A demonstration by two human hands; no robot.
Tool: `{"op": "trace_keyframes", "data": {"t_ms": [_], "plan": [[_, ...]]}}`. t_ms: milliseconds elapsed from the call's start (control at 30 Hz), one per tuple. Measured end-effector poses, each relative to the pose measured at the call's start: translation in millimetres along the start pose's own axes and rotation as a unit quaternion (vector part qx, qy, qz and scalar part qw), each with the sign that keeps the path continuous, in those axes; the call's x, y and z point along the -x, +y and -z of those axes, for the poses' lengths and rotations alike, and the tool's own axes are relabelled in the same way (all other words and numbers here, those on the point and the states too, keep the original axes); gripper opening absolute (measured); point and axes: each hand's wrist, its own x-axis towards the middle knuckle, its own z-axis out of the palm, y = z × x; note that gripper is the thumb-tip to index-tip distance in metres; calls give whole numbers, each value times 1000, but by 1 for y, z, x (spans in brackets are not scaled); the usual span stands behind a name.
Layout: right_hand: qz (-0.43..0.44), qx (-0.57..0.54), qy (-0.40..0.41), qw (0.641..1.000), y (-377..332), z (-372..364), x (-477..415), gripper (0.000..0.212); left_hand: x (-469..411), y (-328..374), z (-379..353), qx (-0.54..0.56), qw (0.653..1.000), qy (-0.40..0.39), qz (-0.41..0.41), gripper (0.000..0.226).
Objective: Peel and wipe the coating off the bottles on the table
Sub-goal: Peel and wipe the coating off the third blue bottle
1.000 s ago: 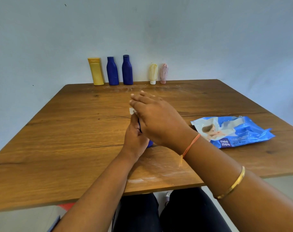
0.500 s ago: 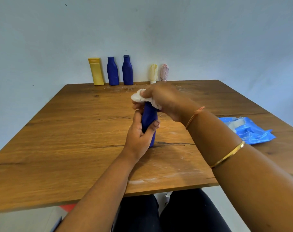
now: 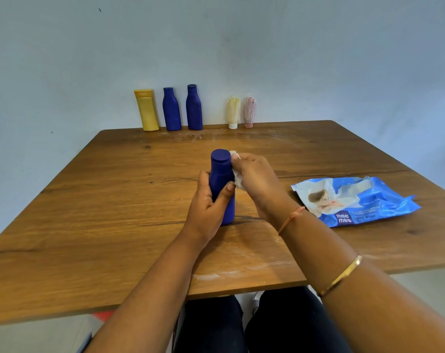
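A: Head view, work area. State the position of the item being cleaned.

B: One blue bottle (image 3: pixel 221 186) stands upright near the middle of the wooden table (image 3: pixel 94 200), base on the surface, cap on.

A: Left hand?

B: The left hand (image 3: pixel 208 208) is wrapped around the lower body of the blue bottle, thumb across the front, fingers behind. Grip is closed on it.

A: Right hand?

B: The right hand (image 3: pixel 257 180) pinches a white wipe (image 3: pixel 238 174) and presses it against the right side of the bottle's shoulder and neck. Much of the wipe is hidden under the fingers. An orange thread (image 3: pixel 291 219) sits at that wrist and a gold bangle (image 3: pixel 342 275) further up the forearm.

A: Other items on the table?

B: A blue wet-wipes pack (image 3: pixel 356 201) lies flat to the right of the hands, well apart from the bottle. Along the far edge, against the wall: a yellow bottle (image 3: pixel 147 110), two further blue bottles (image 3: pixel 171 109) (image 3: pixel 194 107), a pale yellow tube (image 3: pixel 233 112) and a pink tube (image 3: pixel 249 112), both tubes standing cap-down. White residue marks the tabletop near the front edge and near the far row.
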Motion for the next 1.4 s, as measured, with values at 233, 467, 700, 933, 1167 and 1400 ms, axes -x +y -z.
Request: {"op": "trace_keyframes", "data": {"t_ms": [233, 467, 700, 933, 1167, 1400], "plan": [[-87, -62, 47, 993, 27, 21, -2, 17, -7, -7, 9, -36, 991, 86, 97, 13], [-137, -165, 66, 975, 39, 21, 1, 10, -14, 2, 13, 199, 948, 152, 197, 26], [-65, -158, 16, 985, 30, -1, 12, 21, -11, 8, 13, 334, 904, 130, 232, 34], [280, 236, 11, 931, 43, -21, 32, 57, -13, 7, 18, 501, 816, 85, 277, 39], [369, 271, -27, 889, 25, -13, 17, 57, -15, -2, 26, 574, 775, 11, 264, 44], [420, 397, -32, 815, 42, -15, 23, 56, -16, -4, 27, 586, 747, 48, 311, 37]]}}
